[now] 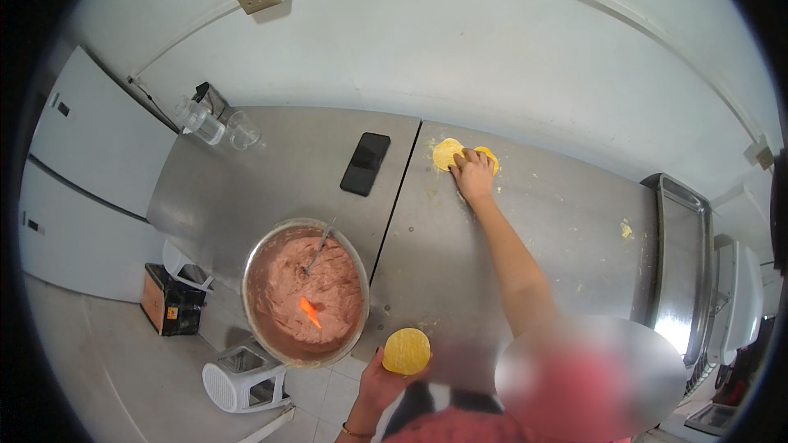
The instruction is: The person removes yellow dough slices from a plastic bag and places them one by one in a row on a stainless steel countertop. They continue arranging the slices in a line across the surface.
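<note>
My left hand (379, 384) holds a flat, round yellow dough disc (407, 351) over the near table edge, its face turned up. My right arm stretches to the far part of the steel table, where my right hand (474, 174) has its fingers bent down onto yellow dough discs. One pale yellow disc (447, 153) lies left of the fingers; a brighter disc (490, 156) is partly covered by the hand. Left of my left hand stands a large metal bowl (249, 275) of pink ground-meat mix (283, 279). An orange utensil (309, 312) and a metal utensil (322, 244) stick in the mix.
A black phone (366, 164) lies behind the bowl. Farther left are a clear jug (202, 123) and a clear cup (243, 130). A metal tray (685, 262) borders the table on the right. White stools (234, 381) and a black box (174, 302) stand on the floor at left.
</note>
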Available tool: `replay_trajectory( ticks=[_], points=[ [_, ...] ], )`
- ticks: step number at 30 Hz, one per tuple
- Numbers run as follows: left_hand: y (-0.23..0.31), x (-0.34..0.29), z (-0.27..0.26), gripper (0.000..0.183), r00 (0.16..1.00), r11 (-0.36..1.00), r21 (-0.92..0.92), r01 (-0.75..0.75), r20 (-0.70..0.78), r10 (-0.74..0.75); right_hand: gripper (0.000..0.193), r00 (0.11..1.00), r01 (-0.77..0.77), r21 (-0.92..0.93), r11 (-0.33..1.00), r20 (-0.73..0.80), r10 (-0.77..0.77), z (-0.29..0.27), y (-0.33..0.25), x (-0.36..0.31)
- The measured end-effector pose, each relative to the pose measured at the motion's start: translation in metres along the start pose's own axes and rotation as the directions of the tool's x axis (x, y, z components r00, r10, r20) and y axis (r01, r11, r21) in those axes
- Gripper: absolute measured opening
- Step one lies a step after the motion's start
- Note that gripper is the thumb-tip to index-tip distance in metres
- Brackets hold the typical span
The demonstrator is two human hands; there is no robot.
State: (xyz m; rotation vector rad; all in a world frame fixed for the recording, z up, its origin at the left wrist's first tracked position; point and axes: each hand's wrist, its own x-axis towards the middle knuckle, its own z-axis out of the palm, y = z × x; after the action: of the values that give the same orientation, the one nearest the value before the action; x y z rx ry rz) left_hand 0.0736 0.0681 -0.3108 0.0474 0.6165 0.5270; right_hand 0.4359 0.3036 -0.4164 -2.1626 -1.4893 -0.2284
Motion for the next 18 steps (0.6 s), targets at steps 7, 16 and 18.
replay_trajectory(
  ticks=[7,16,18],
  points=[
    [-0.001,-0.003,-0.001,0.06,1.0,1.0,0.015,-0.016,0.023,0.015,0.027,0.947,-0.237,0.04,0.971,-0.215,0.24,-0.006,0.018,-0.012],
    [-0.002,-0.002,0.002,0.06,1.0,1.0,0.021,0.004,0.026,-0.004,0.023,0.983,-0.102,0.096,0.99,-0.145,0.115,-0.009,0.048,-0.019],
    [-0.003,-0.002,0.003,0.061,0.999,1.0,0.017,0.01,0.032,-0.01,0.024,0.986,-0.092,0.084,0.992,-0.135,0.103,-0.01,0.05,-0.016]
  ],
)
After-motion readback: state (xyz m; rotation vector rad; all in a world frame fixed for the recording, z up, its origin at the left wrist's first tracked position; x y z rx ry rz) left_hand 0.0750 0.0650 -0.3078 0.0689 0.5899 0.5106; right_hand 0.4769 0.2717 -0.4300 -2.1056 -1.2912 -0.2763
